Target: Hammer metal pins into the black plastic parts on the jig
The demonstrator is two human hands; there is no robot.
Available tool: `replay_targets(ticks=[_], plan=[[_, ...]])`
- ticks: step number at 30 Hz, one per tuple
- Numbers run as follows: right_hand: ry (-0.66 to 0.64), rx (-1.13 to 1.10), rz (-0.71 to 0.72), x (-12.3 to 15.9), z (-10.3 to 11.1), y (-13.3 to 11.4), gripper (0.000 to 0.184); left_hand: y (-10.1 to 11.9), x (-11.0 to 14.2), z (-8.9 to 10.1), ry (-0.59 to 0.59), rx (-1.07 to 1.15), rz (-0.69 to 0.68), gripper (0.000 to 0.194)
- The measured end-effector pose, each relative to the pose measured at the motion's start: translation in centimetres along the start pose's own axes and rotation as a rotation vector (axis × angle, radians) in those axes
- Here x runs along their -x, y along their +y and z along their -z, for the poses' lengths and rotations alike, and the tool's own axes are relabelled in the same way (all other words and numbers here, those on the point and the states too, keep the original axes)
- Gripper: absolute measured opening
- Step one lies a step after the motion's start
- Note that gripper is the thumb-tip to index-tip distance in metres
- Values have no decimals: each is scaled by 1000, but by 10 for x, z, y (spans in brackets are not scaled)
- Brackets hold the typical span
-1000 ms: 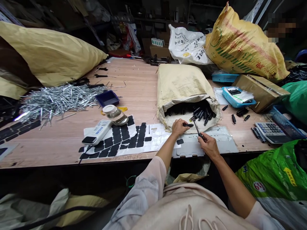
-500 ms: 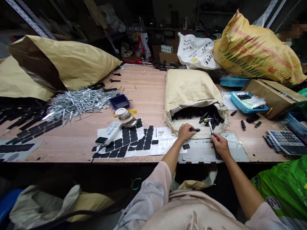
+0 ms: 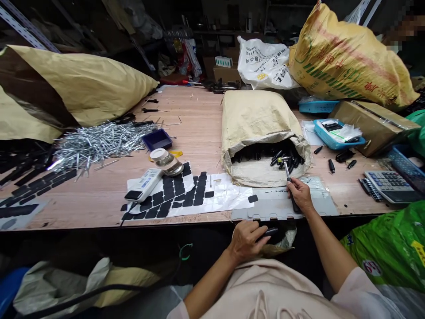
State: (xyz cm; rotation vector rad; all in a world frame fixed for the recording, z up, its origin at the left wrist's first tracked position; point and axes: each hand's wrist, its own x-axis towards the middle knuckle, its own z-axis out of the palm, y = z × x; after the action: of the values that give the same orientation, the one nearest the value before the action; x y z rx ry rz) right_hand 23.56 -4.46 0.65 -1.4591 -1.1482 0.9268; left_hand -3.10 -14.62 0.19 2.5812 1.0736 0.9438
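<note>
My left hand [image 3: 246, 240] is below the table's front edge, closed around a black handle-like piece [image 3: 271, 231] that sticks out to the right. Beneath it, an open sack [image 3: 288, 238] shows in part. My right hand [image 3: 300, 195] grips the black handle of a small hammer [image 3: 287, 170] with a metal shaft and a yellowish head. The head lies in front of the mouth of a beige sack [image 3: 262, 110], over several black pieces [image 3: 292, 160] like the one in my left hand. Under the right hand lies a grey sheet [image 3: 265, 204].
Left of the sack are black stickers [image 3: 199, 190] on white backing, a glass jar [image 3: 168, 161], a white device [image 3: 144, 185], a dark blue tray [image 3: 157, 139] and a heap of metal rods [image 3: 102, 144]. To the right are a calculator [image 3: 392, 186], a blue basket [image 3: 338, 135] and a cardboard box [image 3: 372, 124].
My left hand has moved from the sack's mouth toward me, below the table edge, with the black piece in it. The right hand keeps the hammer in nearly the same place.
</note>
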Motion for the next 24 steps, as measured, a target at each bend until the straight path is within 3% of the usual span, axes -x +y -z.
replay_targets(ticks=[3,6,9,11,14,17,20,24], plan=[[6,9,6,2,-1,-1,46,9,18,-9,-78,-34,133,27],[23,-5,3,3,-2,-2,48,11,-1,-11,-111,56,157,21],[46,-32,-2,3,-3,0,48,-1,-59,-13,-21,118,250,17],[64,-51,-11,1,-3,1,50,-19,-111,-19,19,128,423,21],[84,-71,-20,-1,-2,4,51,-53,-185,-42,23,108,619,28],[89,-81,-6,-4,-2,4,49,-78,-232,-68,-37,37,692,29],[92,-88,-6,-4,-2,2,46,-90,-244,-80,-114,-6,693,22],[90,-98,-4,-2,-2,-2,42,-97,-221,-66,-114,-24,665,18]])
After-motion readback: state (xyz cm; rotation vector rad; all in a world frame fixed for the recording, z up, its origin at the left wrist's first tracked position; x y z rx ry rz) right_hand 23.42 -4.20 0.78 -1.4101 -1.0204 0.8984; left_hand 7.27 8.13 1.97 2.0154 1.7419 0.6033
